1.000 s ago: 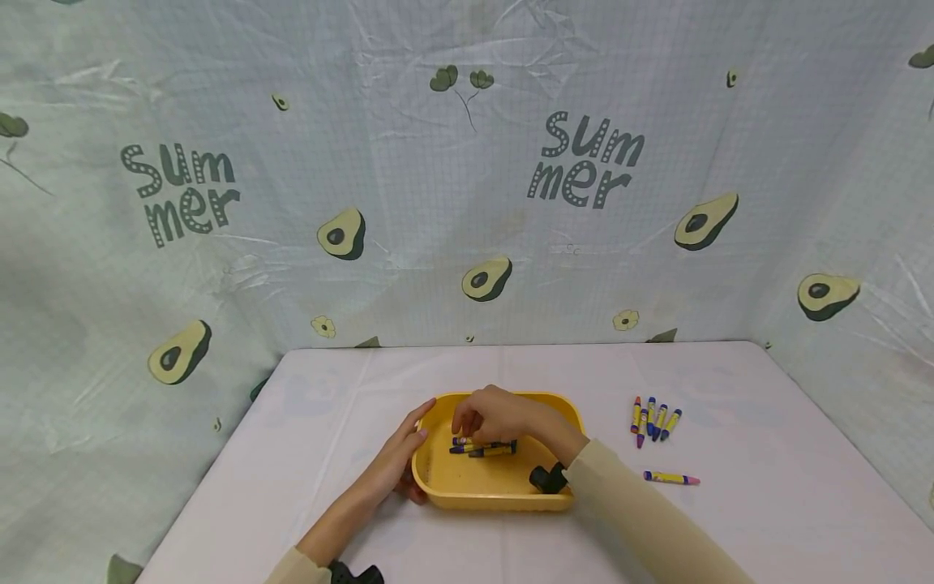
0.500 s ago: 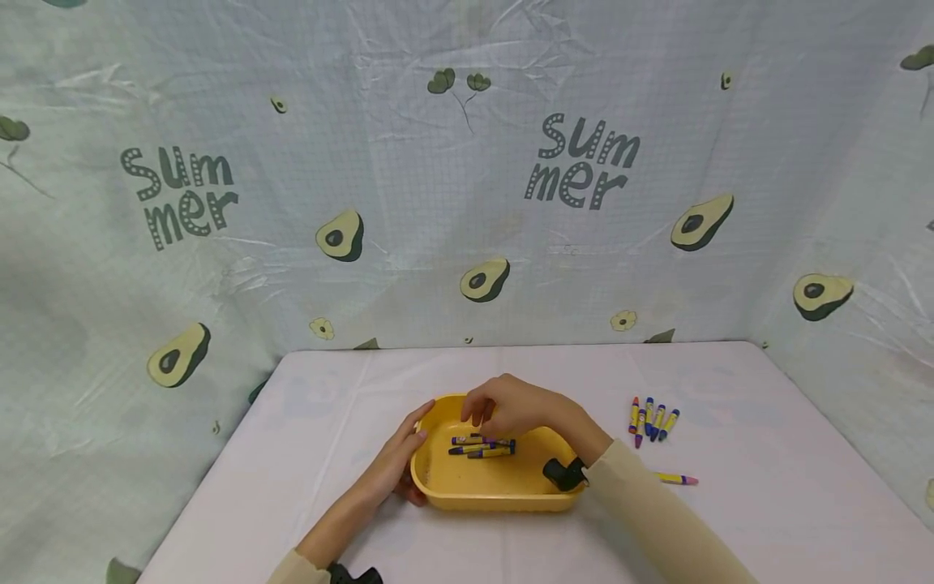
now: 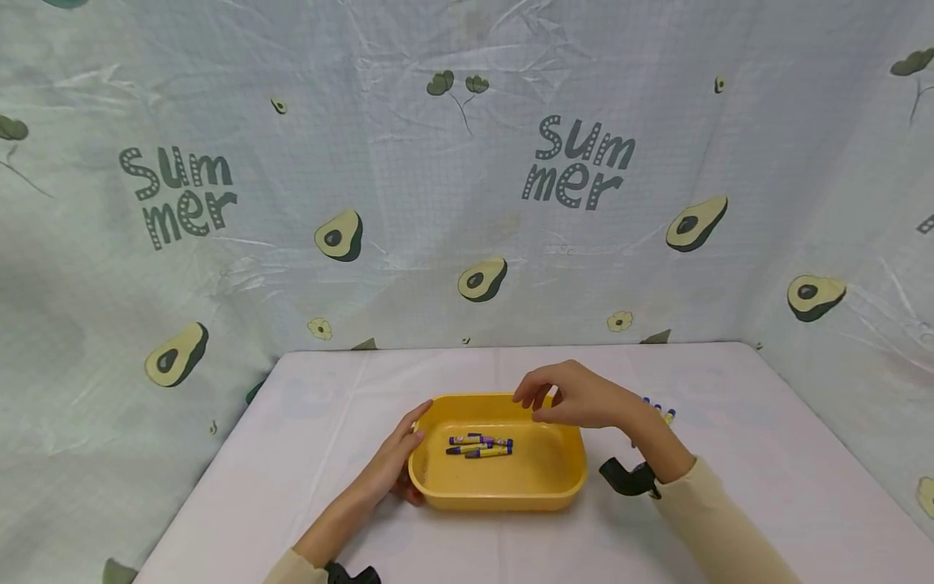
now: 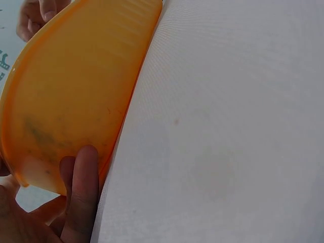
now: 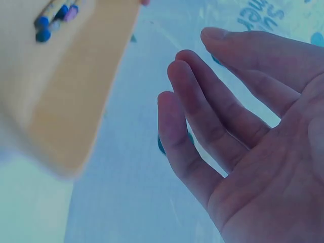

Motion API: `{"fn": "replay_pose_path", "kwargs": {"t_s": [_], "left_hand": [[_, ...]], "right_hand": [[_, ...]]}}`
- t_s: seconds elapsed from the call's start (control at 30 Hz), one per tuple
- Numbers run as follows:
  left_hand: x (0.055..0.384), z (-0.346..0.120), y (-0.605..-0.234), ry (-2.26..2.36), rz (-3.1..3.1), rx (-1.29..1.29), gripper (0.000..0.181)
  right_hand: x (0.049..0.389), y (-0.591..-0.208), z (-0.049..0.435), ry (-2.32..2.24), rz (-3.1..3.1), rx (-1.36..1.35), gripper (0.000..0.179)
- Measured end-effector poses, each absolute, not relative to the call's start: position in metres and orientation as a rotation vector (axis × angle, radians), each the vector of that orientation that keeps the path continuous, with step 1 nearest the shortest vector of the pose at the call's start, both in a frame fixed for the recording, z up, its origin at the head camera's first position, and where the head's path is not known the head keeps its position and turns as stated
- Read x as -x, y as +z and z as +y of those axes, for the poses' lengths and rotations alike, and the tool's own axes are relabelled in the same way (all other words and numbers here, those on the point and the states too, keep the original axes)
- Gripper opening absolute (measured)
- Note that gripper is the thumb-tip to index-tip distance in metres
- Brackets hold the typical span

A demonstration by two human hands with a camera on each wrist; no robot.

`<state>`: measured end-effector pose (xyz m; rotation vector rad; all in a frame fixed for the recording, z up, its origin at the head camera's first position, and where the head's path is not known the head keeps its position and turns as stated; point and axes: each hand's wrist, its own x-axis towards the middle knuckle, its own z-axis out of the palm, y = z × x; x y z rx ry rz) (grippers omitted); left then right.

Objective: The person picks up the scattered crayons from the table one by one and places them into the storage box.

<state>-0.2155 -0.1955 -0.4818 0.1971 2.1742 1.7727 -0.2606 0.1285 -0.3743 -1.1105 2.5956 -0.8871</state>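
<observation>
A yellow plastic tray [image 3: 503, 503] sits on the table with several crayons [image 3: 489, 452] lying in a small cluster near its middle. My left hand [image 3: 394, 458] grips the tray's left end; in the left wrist view its fingers [image 4: 85, 177] press against the outer wall. Over the tray's back right corner hovers my right hand [image 3: 580, 396], empty, its fingers loosely bent. The right wrist view shows that bare palm [image 5: 263, 167] beside the tray wall [image 5: 76, 116], with the ends of some crayons [image 5: 55, 17] at top left.
More crayons [image 3: 670, 416] lie on the table to the right of the tray, largely hidden behind my right wrist. A white cloth [image 3: 314, 422] covers the table. Behind it hangs a patterned sheet [image 3: 409, 162] with avocados.
My right hand has risen from the crayons in the tray and moved right, fingers loosening, leaving the cluster behind. The left hand stays on the tray's left end.
</observation>
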Motion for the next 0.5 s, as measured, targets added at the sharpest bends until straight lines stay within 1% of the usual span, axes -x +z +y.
{"fn": "replay_pose_path", "kwargs": {"t_s": [0.17, 0.5], "left_hand": [[0.217, -0.195, -0.483, 1.773, 2.169, -0.195, 0.044], [0.217, -0.195, -0.483, 1.773, 2.169, -0.177, 0.045]], "right_hand": [[0.252, -0.375, 0.161, -0.876, 2.656, 1.043, 0.026], [0.241, -0.400, 0.227, -0.939, 2.671, 0.998, 0.023]]}}
